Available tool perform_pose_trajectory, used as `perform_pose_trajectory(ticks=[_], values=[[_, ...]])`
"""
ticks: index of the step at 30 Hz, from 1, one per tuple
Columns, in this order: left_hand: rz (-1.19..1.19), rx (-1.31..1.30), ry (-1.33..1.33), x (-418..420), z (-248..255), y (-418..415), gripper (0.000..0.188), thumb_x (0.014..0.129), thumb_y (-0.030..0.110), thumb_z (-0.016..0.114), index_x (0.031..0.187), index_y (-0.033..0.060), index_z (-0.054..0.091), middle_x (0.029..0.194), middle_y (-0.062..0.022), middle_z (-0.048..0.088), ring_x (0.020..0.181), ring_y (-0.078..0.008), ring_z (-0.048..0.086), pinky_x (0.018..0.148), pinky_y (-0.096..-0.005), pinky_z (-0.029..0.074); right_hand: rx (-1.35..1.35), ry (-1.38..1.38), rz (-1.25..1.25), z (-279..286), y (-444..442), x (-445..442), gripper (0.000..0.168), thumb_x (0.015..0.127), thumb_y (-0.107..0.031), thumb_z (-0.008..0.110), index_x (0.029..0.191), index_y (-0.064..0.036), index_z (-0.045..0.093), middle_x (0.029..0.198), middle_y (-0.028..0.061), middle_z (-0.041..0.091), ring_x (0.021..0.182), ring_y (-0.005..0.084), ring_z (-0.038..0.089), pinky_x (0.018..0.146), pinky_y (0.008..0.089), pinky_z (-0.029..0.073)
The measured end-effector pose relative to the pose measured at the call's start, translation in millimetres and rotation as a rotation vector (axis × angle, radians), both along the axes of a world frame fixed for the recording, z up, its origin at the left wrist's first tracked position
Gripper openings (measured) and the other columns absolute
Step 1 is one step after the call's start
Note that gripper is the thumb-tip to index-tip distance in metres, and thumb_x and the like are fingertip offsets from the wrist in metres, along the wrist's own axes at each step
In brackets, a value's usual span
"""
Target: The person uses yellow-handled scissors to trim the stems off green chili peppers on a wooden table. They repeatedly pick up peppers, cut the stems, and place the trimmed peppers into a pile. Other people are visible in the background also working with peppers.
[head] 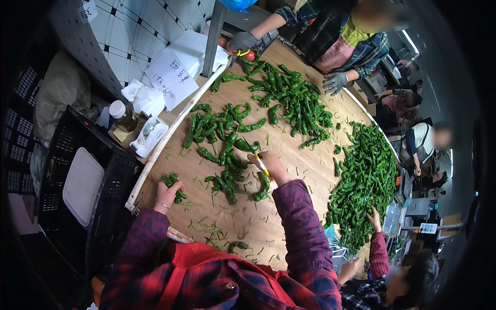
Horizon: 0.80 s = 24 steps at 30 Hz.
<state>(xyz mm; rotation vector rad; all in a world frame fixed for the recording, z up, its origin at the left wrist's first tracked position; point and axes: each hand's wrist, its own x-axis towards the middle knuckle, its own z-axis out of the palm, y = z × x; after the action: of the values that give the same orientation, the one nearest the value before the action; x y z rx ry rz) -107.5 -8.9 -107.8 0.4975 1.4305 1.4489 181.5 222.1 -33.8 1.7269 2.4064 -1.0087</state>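
Note:
My left hand [169,193] is closed around a few green peppers [170,178] near the left rim of the wooden table [310,170]. My right hand [272,164] grips a slim tool with a white and yellow handle [262,166]. A dark, narrow tip points away from it, over the peppers; the fingers hide the rest, and its exact kind cannot be told. A loose group of wrinkled green peppers [226,155] lies between and beyond my hands. One curved pepper [263,186] rests just below my right hand. Cut stems [209,228] are scattered across the wood.
Across the table, a gloved co-worker's hand [244,42] holds yellow-and-red-handled scissors [242,52] near more peppers [294,93]. Another person's hand [374,219] touches the large pepper heap [364,178] at right. Black crates [104,186], a jar [123,116] and handwritten paper [172,79] stand left.

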Motion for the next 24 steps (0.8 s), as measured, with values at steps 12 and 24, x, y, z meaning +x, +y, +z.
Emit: perform_pose_trajectory(ticks=[12,24], values=[[0.001,-0.011,0.078,-0.4,2.1,-1.6,0.01,0.081,0.007,0.062,0.08,-0.0027,0.06,0.067,-0.0075,0.063,0.06,-0.0146,0.061,0.058,-0.0278,0.048,-0.051,-0.04,0.134,-5.2,14.0,-9.7,0.048,0.08,-0.047,0.059,0.076,0.001,0.066,0.072,0.0232,0.062,0.071,0.038,0.062,0.067,0.0424,0.048],[-0.011,-0.005,0.054,-0.5,-2.3,-1.1,0.009,0.081,0.007,0.062,0.083,-0.0019,0.059,0.067,-0.007,0.062,0.06,-0.0151,0.061,0.058,-0.0291,0.049,-0.091,0.015,0.085,18.9,-86.7,50.6,0.037,0.087,-0.036,0.058,0.08,0.0,0.063,0.064,0.0169,0.059,0.059,0.0246,0.06,0.058,0.0381,0.046]])
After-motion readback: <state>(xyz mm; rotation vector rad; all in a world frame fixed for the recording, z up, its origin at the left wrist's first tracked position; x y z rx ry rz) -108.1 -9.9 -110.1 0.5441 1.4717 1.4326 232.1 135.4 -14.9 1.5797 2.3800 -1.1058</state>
